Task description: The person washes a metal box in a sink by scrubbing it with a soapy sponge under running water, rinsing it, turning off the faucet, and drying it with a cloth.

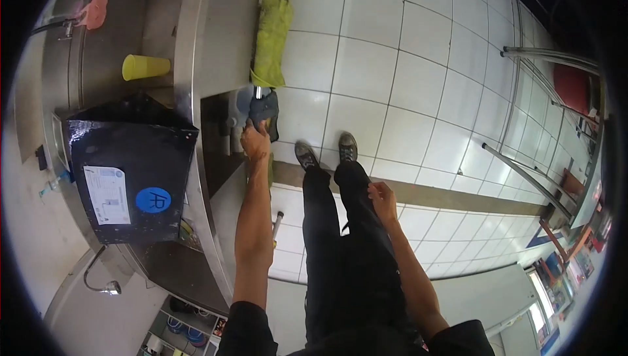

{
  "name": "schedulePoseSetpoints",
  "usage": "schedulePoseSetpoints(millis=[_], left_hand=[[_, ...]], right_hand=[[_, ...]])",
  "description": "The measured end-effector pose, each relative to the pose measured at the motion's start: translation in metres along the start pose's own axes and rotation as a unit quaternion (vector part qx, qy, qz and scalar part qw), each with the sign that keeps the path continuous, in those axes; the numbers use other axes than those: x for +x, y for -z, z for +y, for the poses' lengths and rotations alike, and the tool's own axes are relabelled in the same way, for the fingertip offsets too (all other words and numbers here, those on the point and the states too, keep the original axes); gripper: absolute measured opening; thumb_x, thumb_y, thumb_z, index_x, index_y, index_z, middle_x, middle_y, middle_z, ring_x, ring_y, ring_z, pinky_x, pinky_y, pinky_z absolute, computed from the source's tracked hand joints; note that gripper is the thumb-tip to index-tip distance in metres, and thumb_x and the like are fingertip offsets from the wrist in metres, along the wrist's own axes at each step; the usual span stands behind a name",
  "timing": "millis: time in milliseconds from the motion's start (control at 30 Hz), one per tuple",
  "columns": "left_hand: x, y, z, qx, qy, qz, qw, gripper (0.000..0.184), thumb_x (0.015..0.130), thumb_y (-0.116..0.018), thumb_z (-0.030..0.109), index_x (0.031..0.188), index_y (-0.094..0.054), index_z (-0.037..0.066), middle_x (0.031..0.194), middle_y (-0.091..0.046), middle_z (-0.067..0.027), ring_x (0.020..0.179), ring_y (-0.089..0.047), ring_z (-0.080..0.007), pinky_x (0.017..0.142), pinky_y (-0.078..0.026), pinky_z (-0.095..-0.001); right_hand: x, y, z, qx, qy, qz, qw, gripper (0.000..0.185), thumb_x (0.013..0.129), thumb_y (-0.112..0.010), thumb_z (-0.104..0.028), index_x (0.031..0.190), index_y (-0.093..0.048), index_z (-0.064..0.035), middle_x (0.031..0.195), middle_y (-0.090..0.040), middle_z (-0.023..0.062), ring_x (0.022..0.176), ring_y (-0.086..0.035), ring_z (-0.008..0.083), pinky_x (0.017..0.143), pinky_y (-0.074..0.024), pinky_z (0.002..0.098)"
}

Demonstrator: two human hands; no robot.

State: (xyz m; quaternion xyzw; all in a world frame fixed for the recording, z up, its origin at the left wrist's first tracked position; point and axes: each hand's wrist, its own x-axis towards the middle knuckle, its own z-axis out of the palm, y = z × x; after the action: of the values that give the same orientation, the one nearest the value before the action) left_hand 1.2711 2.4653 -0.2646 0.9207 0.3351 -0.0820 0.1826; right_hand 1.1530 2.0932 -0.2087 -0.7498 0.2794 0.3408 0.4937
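Observation:
My left hand (255, 140) reaches to the edge of the metal counter, its fingers closed around the lower end of a dark grey cloth (263, 108). Just above that cloth, a yellow-green cloth (271, 38) hangs along the counter's front, with a short piece of shiny metal between the two. My right hand (383, 200) is beside my right thigh, fingers curled together; whether anything small is between them cannot be made out.
A black box (134, 176) with a white label stands on the metal counter (226, 29), near a yellow cup (145, 67). A faucet (69, 27) with a pink cloth is at the upper left. Metal-legged furniture (523, 179) stands on the right over the tiled floor (366, 48).

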Motion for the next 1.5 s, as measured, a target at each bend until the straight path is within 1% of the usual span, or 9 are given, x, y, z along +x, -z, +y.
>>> schedulePoseSetpoints(millis=[233, 300, 400, 500, 733, 800, 1000, 1133, 1500], left_hand=[[-0.186, 0.134, 0.081, -0.208, -0.063, -0.009, 0.976, 0.012, 0.089, -0.06, 0.01, 0.084, -0.057, 0.0, 0.068, -0.06, -0.0221, 0.063, -0.063, -0.036, 0.059, -0.046, -0.0453], [-0.237, 0.199, 0.122, -0.291, -0.058, -0.214, 0.931, 0.018, 0.09, -0.064, 0.016, 0.097, -0.063, -0.001, 0.081, -0.065, -0.0224, 0.083, -0.066, -0.0385, 0.073, -0.05, -0.0417], [-0.269, 0.248, 0.141, -0.301, -0.174, -0.063, 0.935, 0.026, 0.092, -0.066, 0.019, 0.108, -0.063, -0.001, 0.106, -0.064, -0.0219, 0.098, -0.065, -0.0338, 0.084, -0.05, -0.0351], [-0.269, 0.297, 0.151, -0.603, 0.118, 0.027, 0.789, 0.033, 0.101, -0.055, 0.022, 0.123, -0.058, -0.003, 0.128, -0.056, -0.0121, 0.113, -0.057, -0.023, 0.095, -0.046, -0.0349], [-0.243, 0.298, 0.084, -0.749, 0.328, 0.155, 0.555, 0.046, 0.096, -0.064, 0.036, 0.121, -0.06, -0.002, 0.113, -0.062, -0.0139, 0.112, -0.055, -0.0241, 0.098, -0.043, -0.0383], [-0.234, 0.328, 0.063, -0.634, 0.348, 0.227, 0.652, 0.039, 0.096, -0.063, 0.033, 0.116, -0.062, -0.001, 0.106, -0.063, -0.013, 0.105, -0.056, -0.0222, 0.093, -0.044, -0.0384], [-0.17, 0.473, 0.072, -0.516, 0.175, 0.535, 0.646, 0.056, 0.092, -0.061, 0.009, 0.142, -0.038, -0.003, 0.127, -0.055, -0.0196, 0.113, -0.055, -0.0277, 0.097, -0.044, -0.0382], [-0.113, 0.418, 0.045, -0.289, 0.149, 0.489, 0.809, 0.075, 0.078, -0.07, 0.004, 0.146, -0.037, 0.004, 0.145, -0.041, -0.0206, 0.129, -0.043, -0.0414, 0.112, -0.03, -0.0456], [-0.04, 0.369, 0.156, -0.267, 0.248, 0.563, 0.742, 0.037, 0.079, -0.065, 0.002, 0.115, -0.055, 0.001, 0.107, -0.057, -0.0194, 0.104, -0.054, -0.0389, 0.09, -0.044, -0.0441]], right_hand=[[-0.065, -0.025, -0.172, 0.213, 0.019, -0.187, 0.959, 0.069, 0.097, -0.049, -0.059, 0.145, -0.041, -0.01, 0.138, -0.049, 0.0161, 0.125, -0.048, 0.0281, 0.096, -0.0455, 0.0537], [-0.083, -0.04, -0.204, 0.332, -0.026, -0.247, 0.91, 0.064, 0.098, -0.051, -0.053, 0.142, -0.043, -0.0079, 0.124, -0.059, 0.0145, 0.11, -0.06, 0.0236, 0.09, -0.0509, 0.0418], [-0.124, -0.033, -0.276, 0.278, -0.051, -0.333, 0.9, 0.046, 0.1, -0.053, -0.041, 0.125, -0.057, -0.0024, 0.108, -0.066, 0.0092, 0.09, -0.066, 0.0174, 0.081, -0.0529, 0.0302], [-0.167, -0.037, -0.288, 0.194, 0.068, -0.252, 0.946, 0.04, 0.101, -0.053, -0.037, 0.118, -0.061, -0.0007, 0.112, -0.065, 0.0094, 0.101, -0.062, 0.0184, 0.089, -0.0491, 0.0323], [-0.24, -0.053, -0.409, -0.106, 0.195, -0.484, 0.846, 0.05, 0.105, -0.04, -0.037, 0.131, -0.057, 0.0021, 0.128, -0.063, 0.014, 0.123, -0.056, 0.0233, 0.103, -0.0423, 0.0366], [-0.206, -0.067, -0.431, -0.057, 0.289, -0.426, 0.855, 0.043, 0.102, -0.049, -0.039, 0.115, -0.067, -0.0014, 0.095, -0.073, 0.009, 0.084, -0.067, 0.0158, 0.078, -0.0506, 0.0282], [-0.135, -0.124, -0.518, -0.209, 0.575, -0.102, 0.784, 0.026, 0.092, -0.062, -0.014, 0.115, -0.062, -0.0037, 0.105, -0.069, 0.0135, 0.095, -0.065, 0.0267, 0.087, -0.0489, 0.0356], [-0.161, -0.165, -0.577, -0.264, 0.716, -0.11, 0.637, 0.032, 0.088, -0.063, -0.01, 0.12, -0.061, -0.0058, 0.107, -0.067, 0.0147, 0.108, -0.059, 0.0317, 0.098, -0.0423, 0.0412], [-0.114, -0.171, -0.591, -0.332, 0.736, -0.28, 0.519, 0.022, 0.09, -0.062, -0.015, 0.108, -0.071, -0.0065, 0.092, -0.066, 0.0111, 0.096, -0.057, 0.0308, 0.099, -0.0357, 0.0477]])
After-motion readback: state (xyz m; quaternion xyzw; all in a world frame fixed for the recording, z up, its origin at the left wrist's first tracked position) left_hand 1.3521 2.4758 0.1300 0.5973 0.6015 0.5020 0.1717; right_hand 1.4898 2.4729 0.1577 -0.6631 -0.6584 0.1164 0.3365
